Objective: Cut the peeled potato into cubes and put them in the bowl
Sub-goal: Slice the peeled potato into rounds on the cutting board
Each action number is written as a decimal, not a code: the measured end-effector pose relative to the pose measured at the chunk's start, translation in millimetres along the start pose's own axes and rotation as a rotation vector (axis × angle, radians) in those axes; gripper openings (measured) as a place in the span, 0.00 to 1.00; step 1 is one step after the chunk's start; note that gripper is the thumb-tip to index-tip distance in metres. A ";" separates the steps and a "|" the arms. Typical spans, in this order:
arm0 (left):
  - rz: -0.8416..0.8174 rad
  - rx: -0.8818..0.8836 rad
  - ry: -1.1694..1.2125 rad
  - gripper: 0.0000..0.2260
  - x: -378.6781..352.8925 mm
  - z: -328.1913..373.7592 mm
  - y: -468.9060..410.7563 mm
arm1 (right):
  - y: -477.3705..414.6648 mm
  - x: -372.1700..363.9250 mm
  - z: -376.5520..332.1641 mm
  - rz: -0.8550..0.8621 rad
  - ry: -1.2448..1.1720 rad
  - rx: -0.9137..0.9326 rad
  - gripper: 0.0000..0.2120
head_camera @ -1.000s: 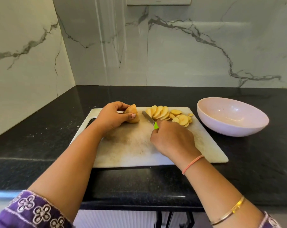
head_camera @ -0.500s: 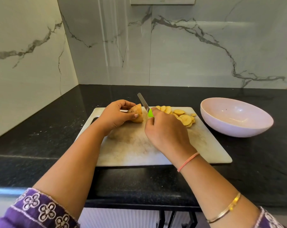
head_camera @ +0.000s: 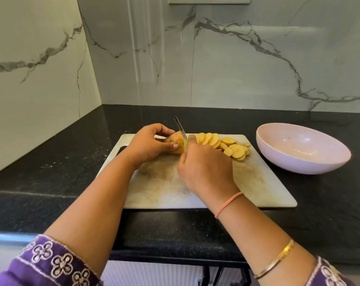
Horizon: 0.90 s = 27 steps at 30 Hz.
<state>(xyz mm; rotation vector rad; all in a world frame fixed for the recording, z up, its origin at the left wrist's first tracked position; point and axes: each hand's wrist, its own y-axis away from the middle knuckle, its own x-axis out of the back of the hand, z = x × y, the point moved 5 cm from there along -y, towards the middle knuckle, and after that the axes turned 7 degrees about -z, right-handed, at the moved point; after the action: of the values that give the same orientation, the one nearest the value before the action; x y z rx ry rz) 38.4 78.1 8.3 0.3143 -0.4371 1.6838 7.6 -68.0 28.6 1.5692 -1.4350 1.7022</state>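
Potato (head_camera: 175, 141): the uncut remainder lies at the far edge of the cutting board (head_camera: 257, 182), just left of frame centre. Brown specks show on its surface.

Left hand (head_camera: 148, 145): curled round the potato, fingers arched over the top and the thumb pressed against the near side.

Right hand (head_camera: 206, 170): closed round the handle of the knife (head_camera: 180, 129), of which only a sliver of green shows above the knuckles. The blade is tilted, running up and away toward the upper left, and is set against the potato's right-hand end. Whether the edge has entered the flesh cannot be told.

Potato slices (head_camera: 226, 145): an overlapping fan of round slices on the board, right of the right hand and toward the board's far right corner. One small fragment (head_camera: 246, 144) lies just apart at the right end.

Bowl (head_camera: 288, 164): pale pink, upright on the black counter (head_camera: 51, 172), right of centre, near the board but not touching it.

Other items: a pink band (head_camera: 228, 204) on the right wrist, a gold bangle (head_camera: 276, 259) lower on the same forearm, purple embroidered sleeves (head_camera: 47, 263) at the bottom corners, and veined marble wall (head_camera: 237, 69) across the upper frame.
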 end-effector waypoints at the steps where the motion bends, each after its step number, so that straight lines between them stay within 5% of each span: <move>1: -0.001 -0.002 0.002 0.14 -0.1 -0.4 0.6 | 1.7 -1.8 -1.8 0.004 0.022 0.007 0.22; 16: 0.001 -0.012 0.006 0.12 -0.5 -0.1 0.7 | 9.9 -8.1 -0.6 -0.124 -0.043 0.028 0.25; 21: -0.026 -0.039 0.038 0.14 -0.1 2.7 2.9 | 11.2 -8.3 4.2 -0.321 -0.125 -0.045 0.07; 27: -0.018 -0.048 0.025 0.13 -1.3 2.8 0.0 | 13.3 -2.4 -1.0 -0.336 -0.064 -0.015 0.10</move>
<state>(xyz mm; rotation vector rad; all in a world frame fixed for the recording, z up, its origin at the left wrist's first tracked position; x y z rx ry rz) 38.5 75.6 10.2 0.2605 -0.4540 1.6559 -3.3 -71.4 21.3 1.7552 -1.1307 1.4540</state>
